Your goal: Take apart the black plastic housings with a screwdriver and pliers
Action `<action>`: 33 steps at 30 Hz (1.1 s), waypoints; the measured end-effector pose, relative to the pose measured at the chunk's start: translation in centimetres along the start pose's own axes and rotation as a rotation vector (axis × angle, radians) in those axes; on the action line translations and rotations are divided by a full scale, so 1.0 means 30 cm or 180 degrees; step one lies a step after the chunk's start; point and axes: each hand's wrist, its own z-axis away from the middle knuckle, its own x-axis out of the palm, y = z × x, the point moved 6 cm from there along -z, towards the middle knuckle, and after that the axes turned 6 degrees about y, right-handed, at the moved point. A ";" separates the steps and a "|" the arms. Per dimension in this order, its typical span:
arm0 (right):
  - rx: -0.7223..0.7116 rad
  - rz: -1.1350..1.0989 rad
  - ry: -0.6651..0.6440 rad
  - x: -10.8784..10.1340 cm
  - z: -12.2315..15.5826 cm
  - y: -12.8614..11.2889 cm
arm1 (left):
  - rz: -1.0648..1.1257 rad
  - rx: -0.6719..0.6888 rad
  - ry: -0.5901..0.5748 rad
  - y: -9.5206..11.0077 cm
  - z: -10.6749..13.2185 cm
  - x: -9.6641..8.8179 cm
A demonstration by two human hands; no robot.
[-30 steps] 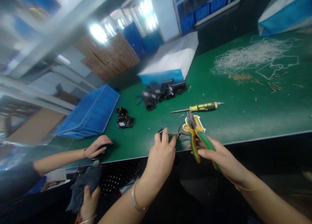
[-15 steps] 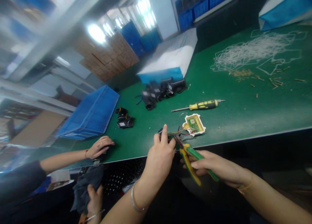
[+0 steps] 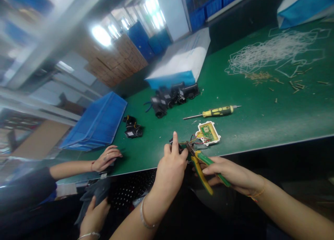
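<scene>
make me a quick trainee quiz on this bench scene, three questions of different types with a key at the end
1. Multiple choice. The pliers in the wearer's right hand have handles coloured: a) red and black, b) yellow and green, c) blue and white.
2. True or false. The screwdriver lies on the green tabletop with no hand on it.
3. Fill in the blank. Inside the open white housing sits a green ____.

Key:
1. b
2. True
3. circuit board
</scene>
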 end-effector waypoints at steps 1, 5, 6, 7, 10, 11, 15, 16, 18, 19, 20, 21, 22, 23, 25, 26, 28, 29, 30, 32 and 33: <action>-0.0006 0.0019 0.0018 0.003 -0.001 -0.003 | -0.0003 -0.0004 0.0001 0.000 0.001 0.000; -0.0109 -0.0022 0.0069 0.009 -0.010 -0.005 | 0.0045 -0.0038 0.0007 -0.002 0.001 -0.003; -0.0142 -0.0040 0.0076 0.009 -0.013 -0.003 | 0.0070 -0.0040 0.0012 -0.002 0.001 -0.004; -0.0178 -0.0049 0.0080 0.009 -0.016 -0.001 | 0.0092 -0.0041 0.0016 -0.002 0.000 -0.005; -0.0310 -0.0049 0.0080 0.011 -0.022 0.004 | 0.0131 -0.0045 0.0020 -0.004 -0.001 -0.006; -0.0355 -0.0047 0.0082 0.012 -0.023 0.005 | 0.0134 -0.0056 0.0019 -0.005 -0.001 -0.005; -0.0463 -0.0070 0.0100 0.019 -0.023 0.008 | 0.0158 -0.0095 0.0026 -0.009 0.002 -0.004; -0.0476 -0.0077 0.0113 0.020 -0.023 0.009 | 0.0170 -0.0102 0.0025 -0.009 0.002 -0.004; -0.0470 -0.0080 0.0161 0.020 -0.024 0.012 | 0.0197 -0.0111 0.0021 -0.009 0.002 -0.007; -0.0463 -0.0079 0.0189 0.020 -0.024 0.013 | 0.0205 -0.0115 0.0009 -0.008 0.000 -0.008; -0.0453 -0.0077 0.0212 0.020 -0.024 0.014 | 0.0209 -0.0119 -0.0003 -0.007 -0.001 -0.009; -0.0444 -0.0076 0.0222 0.021 -0.024 0.014 | 0.0210 -0.0124 -0.0014 -0.006 -0.003 -0.011; -0.0438 -0.0078 0.0226 0.022 -0.024 0.014 | 0.0209 -0.0129 -0.0023 -0.006 -0.004 -0.012; -0.0435 -0.0078 0.0231 0.022 -0.024 0.013 | 0.0206 -0.0131 -0.0029 -0.005 -0.006 -0.012; -0.0430 -0.0066 0.0261 0.021 -0.023 0.012 | 0.0189 -0.0131 -0.0025 -0.004 -0.007 -0.013; -0.0442 -0.0053 0.0279 0.019 -0.023 0.012 | 0.0178 -0.0127 -0.0019 -0.003 -0.007 -0.012; -0.0516 0.0008 0.0277 0.018 -0.024 0.013 | 0.0160 -0.0115 -0.0002 -0.002 -0.006 -0.012; -0.0557 0.0053 0.0278 0.017 -0.025 0.014 | 0.0154 -0.0113 0.0008 -0.002 -0.006 -0.012; -0.0580 0.0096 0.0287 0.016 -0.027 0.018 | 0.0152 -0.0108 0.0015 -0.001 -0.005 -0.012; -0.0571 0.0126 0.0333 0.013 -0.033 0.028 | 0.0151 -0.0105 0.0027 0.000 -0.005 -0.013; -0.0539 0.0093 0.0367 0.012 -0.036 0.034 | 0.0154 -0.0106 0.0035 0.001 -0.005 -0.013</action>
